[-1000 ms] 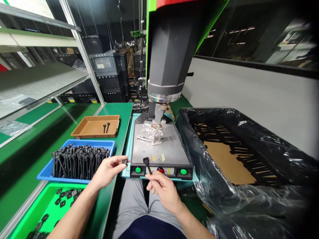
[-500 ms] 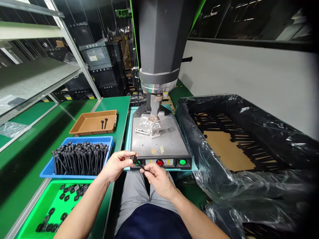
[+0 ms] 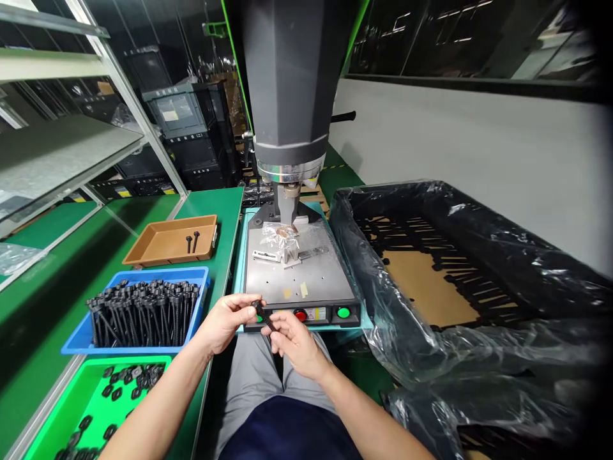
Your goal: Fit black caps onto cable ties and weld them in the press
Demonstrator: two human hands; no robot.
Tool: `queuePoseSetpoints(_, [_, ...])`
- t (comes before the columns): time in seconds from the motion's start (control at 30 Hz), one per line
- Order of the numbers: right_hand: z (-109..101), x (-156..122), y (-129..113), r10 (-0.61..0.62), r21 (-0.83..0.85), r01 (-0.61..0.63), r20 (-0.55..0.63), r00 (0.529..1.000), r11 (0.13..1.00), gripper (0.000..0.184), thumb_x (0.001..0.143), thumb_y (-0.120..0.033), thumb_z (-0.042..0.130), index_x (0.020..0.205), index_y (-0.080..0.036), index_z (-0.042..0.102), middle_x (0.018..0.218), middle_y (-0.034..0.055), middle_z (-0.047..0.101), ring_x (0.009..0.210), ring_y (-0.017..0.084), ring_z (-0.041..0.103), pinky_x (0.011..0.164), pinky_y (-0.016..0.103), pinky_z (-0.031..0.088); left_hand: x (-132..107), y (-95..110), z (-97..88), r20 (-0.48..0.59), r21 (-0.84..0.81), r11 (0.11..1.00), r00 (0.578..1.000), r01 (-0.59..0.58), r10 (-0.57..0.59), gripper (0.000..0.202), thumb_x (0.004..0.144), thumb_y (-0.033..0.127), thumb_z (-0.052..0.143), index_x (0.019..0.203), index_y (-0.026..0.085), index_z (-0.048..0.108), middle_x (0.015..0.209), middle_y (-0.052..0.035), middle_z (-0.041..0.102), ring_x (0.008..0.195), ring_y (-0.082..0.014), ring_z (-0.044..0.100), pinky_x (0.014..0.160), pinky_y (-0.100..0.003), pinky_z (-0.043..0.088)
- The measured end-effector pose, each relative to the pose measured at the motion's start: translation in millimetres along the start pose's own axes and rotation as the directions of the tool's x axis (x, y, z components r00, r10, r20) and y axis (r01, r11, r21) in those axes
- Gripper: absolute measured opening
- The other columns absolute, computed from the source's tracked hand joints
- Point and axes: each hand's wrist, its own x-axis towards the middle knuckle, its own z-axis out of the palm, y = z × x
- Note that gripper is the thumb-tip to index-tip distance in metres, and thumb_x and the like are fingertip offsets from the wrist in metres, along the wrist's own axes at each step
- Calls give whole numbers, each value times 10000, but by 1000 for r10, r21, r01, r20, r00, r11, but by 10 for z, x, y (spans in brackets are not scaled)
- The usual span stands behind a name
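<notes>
In front of the machine's near edge, my left hand [image 3: 221,324] pinches the head of a black stemmed plastic part [image 3: 260,310] between thumb and fingers. The thin stem slants down to the right, where my right hand [image 3: 297,348] has its fingertips around the lower end, partly hiding it. Behind the hands is the press machine's metal plate [image 3: 268,287], carrying a small fixture [image 3: 290,254] wrapped in clear film under the tool head [image 3: 287,207]. Green buttons [image 3: 343,312] and a red button [image 3: 300,315] line the front panel.
To the left, a blue tray [image 3: 71,345] holds many similar black parts, and a green tray [image 3: 52,409] holds small black caps. A brown tray [image 3: 153,239] contains two black parts. On the right stands a large plastic-lined box [image 3: 407,345] with black parts laid on cardboard.
The black part has turned more steeply downward between my hands. My right hand has shifted slightly left and its fingers have loosened and spread a little. The whole view has shifted slightly.
</notes>
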Motion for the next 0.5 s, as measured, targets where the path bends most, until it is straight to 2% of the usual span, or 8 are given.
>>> queuePoseSetpoints(0.07, [-33, 33, -28, 11, 28, -12, 21, 1000, 1000, 341, 864, -368, 590, 1151, -220, 482, 962, 57, 659, 579, 101, 580, 500, 222, 425, 51, -30, 57, 41, 96, 995, 999, -22, 18, 320, 682, 253, 784, 986, 165, 735, 945, -83, 724, 791, -165, 643, 753, -292, 498])
queuePoseSetpoints(0.17, [-86, 84, -73, 16, 108, -16, 3, 1000, 994, 397, 891, -468, 547, 1178, -199, 493, 851, 41, 645, 468, 69, 503, 400, 178, 321, 144, -81, 177, 106, 192, 980, 994, -52, 32, 318, 699, 302, 765, 980, 156, 736, 1005, -91, 696, 713, -145, 617, 746, -309, 496])
queuePoseSetpoints(0.23, [-122, 116, -83, 35, 158, -25, -65, 997, 987, 422, 913, -545, 474, 1114, -178, 527, 732, 19, 621, 407, 60, 442, 354, 169, 259, 217, -118, 265, 120, 193, 979, 992, -59, 36, 330, 696, 331, 763, 978, 162, 737, 1093, -98, 660, 671, -125, 598, 727, -313, 496])
queuePoseSetpoints(0.33, [-196, 175, -69, 85, 192, -57, -141, 986, 980, 450, 919, -580, 435, 918, -152, 574, 589, -10, 564, 364, 56, 383, 333, 169, 245, 331, -172, 379, 156, 196, 978, 987, -66, 36, 347, 696, 364, 757, 981, 165, 738, 1124, -104, 634, 606, -93, 556, 665, -298, 485])
queuePoseSetpoints(0.43, [-323, 276, -56, 136, 250, -95, -151, 979, 964, 411, 867, -565, 548, 872, -155, 576, 531, -37, 522, 368, 58, 367, 343, 168, 262, 455, -210, 430, 154, 264, 960, 987, -88, 48, 418, 696, 378, 755, 1054, 167, 717, 1008, -102, 675, 730, -155, 604, 724, -311, 485])
queuePoseSetpoints(0.5, [-442, 378, -65, 135, 312, -63, -213, 968, 948, 402, 800, -546, 644, 931, -173, 572, 630, -19, 576, 422, 69, 424, 368, 170, 295, 568, -221, 409, 86, 308, 943, 991, -123, 101, 457, 687, 371, 762, 1092, 170, 699, 991, -105, 684, 909, -210, 613, 840, -342, 466])
